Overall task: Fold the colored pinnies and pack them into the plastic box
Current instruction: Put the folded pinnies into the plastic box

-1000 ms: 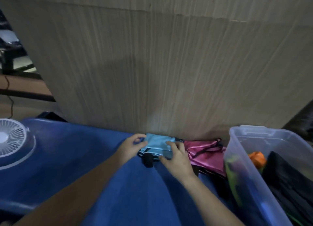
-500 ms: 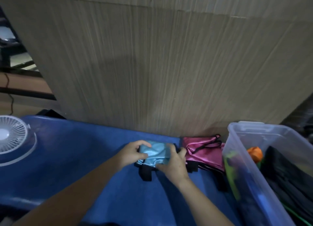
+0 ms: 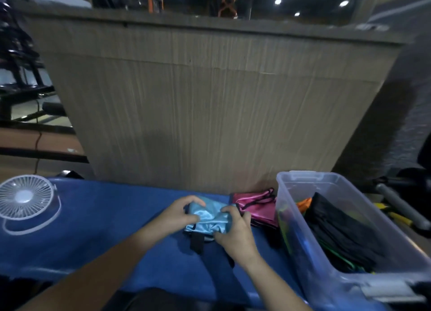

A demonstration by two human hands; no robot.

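Gripping shiny light-blue pinny (image 3: 207,219), now bunched smaller than a second ago, left hand (image 3: 179,214) and right hand (image 3: 235,231) fingers curled pinching cloth; nearly ready for clear plastic box (image 3: 300,259).

Two hands, left (image 3: 178,214) and right (image 3: 235,232), one blue pinny (image 3: 210,218), one pink pinny (image 3: 257,208) right of it, one box (image 3: 310,254) far right, one fan (image 3: 25,200) far left

Both forearms reach fwd, left hand (image 3: 179,214) & right hand (image 3: 235,231) w/ fingers curled, gripping cloth between them.
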